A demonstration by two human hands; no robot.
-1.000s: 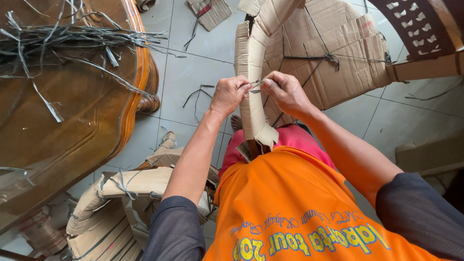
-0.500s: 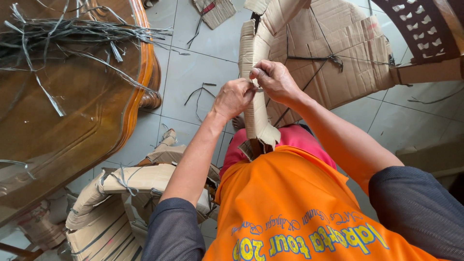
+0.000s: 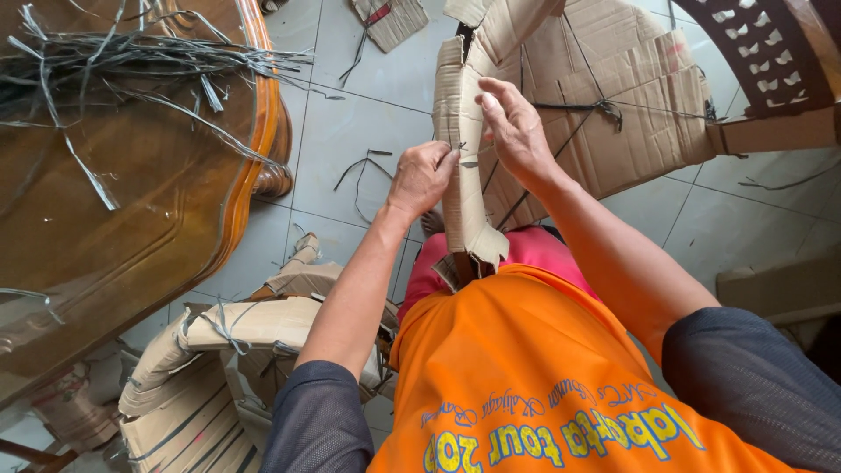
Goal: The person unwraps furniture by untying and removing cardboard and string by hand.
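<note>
Gripping an upright cardboard-wrapped leg [image 3: 462,188], both hands flank its long axis.

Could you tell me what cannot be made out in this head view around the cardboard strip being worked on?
- Lower end of the cardboard strip: hidden behind the orange shirt.
- Left hand fingertips: curled against the strip, so what they pinch is hidden.
- Right hand palm: turned away.
- Wooden table: cut off by the left edge.

left hand [image 3: 422,178] fingertips: hidden behind the cardboard strip [image 3: 462,166].
cord at the strip: too thin to tell who grips it.
table [image 3: 131,219]: cut off at left edge.
chair [image 3: 771,52]: cut off at top right.
</note>
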